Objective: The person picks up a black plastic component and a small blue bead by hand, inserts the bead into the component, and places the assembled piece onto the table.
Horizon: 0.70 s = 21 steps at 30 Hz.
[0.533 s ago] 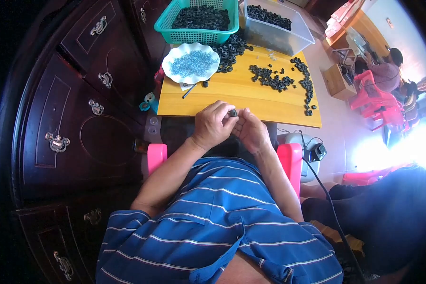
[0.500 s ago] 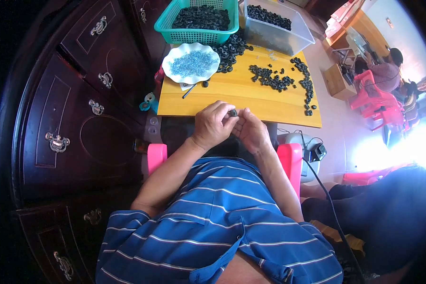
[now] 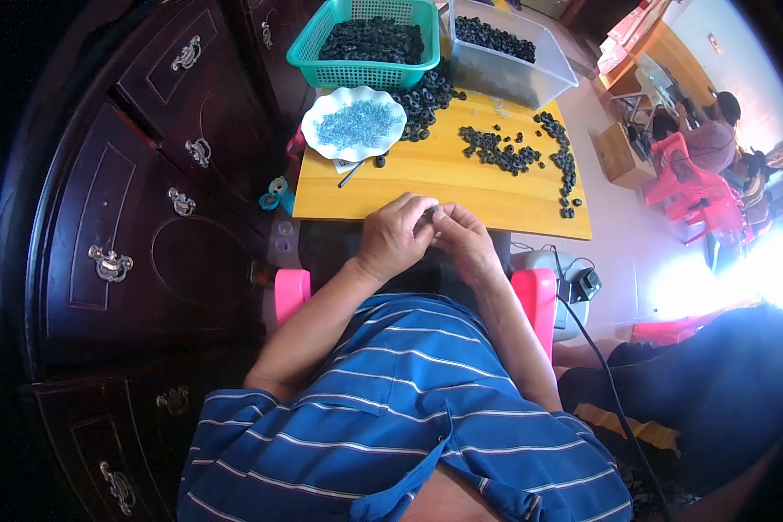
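Just in front of the table's near edge, my left hand (image 3: 393, 230) pinches a small black part (image 3: 431, 211) between thumb and fingers. My right hand (image 3: 466, 240) is closed against the same part from the other side, its thumb and fingertips meeting there. Fingers cover most of the part, so its exact shape is hidden. Beyond the left hand stands a white scalloped plate (image 3: 316, 139) of tiny clear-blue pieces. Close to that plate lie a thin dark stick (image 3: 350, 175) and a single black part (image 3: 379, 162).
On the yellow table (image 3: 444, 187), loose black parts (image 3: 505, 153) lie in groups at the right. At the back stand a green basket (image 3: 365, 76) and a clear plastic bin (image 3: 513, 76), both holding black parts. Dark cabinets (image 3: 157, 252) line the left. A cable (image 3: 605, 357) hangs at the right.
My right hand's thumb and fingers have come together on the black part, where the hand was more open before. The left hand keeps its pinch, almost unmoved.
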Each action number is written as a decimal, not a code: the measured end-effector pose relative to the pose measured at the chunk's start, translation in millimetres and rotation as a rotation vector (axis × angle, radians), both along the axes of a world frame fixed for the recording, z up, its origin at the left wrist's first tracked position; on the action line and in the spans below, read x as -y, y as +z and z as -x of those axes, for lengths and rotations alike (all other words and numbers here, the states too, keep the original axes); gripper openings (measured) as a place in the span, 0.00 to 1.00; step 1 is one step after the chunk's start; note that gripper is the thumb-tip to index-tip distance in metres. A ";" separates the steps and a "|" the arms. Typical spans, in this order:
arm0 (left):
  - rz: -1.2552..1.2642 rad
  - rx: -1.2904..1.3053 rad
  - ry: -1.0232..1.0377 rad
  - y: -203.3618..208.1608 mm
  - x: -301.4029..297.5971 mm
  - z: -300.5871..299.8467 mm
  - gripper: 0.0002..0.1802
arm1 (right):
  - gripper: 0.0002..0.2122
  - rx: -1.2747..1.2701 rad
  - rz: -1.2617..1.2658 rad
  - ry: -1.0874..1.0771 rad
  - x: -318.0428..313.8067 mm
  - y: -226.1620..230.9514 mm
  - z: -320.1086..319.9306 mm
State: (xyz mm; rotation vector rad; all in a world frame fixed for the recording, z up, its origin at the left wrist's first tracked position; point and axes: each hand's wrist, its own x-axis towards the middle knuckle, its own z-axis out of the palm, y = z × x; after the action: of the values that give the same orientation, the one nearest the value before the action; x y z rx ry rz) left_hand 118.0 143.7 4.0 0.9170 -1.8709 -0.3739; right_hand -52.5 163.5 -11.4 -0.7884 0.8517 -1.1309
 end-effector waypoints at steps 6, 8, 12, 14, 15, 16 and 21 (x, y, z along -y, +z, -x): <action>-0.178 -0.091 -0.004 5.6 -5.6 0.0 0.17 | 0.09 -0.274 0.153 -0.047 18.5 10.9 14.9; -0.209 -0.089 -0.007 6.5 -5.1 -3.1 0.13 | 0.10 -0.749 0.222 0.042 36.5 9.9 28.5; -0.089 -0.108 -0.010 -1.9 -0.5 -4.1 0.05 | 0.07 -0.943 0.140 0.104 80.0 38.9 14.4; -0.085 -0.122 -0.029 -2.3 1.1 0.0 0.03 | 0.09 -0.776 0.201 0.022 124.0 53.2 2.4; -0.084 -0.141 -0.045 -2.9 1.6 0.2 0.02 | 0.11 -0.516 0.321 0.067 144.3 64.5 0.4; -0.083 -0.137 -0.059 -1.7 3.8 2.1 0.02 | 0.11 -0.247 0.438 0.069 169.3 74.3 -2.1; -0.078 -0.107 -0.066 -4.6 3.6 -4.7 0.02 | 0.26 -0.303 0.466 -0.298 189.9 109.6 -22.9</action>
State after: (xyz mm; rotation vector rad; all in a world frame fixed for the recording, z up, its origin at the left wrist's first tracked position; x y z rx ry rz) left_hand 122.7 140.1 -0.7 0.8718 -1.8016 -0.5290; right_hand -29.6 -26.5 98.2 -1.2706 0.9930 -1.5285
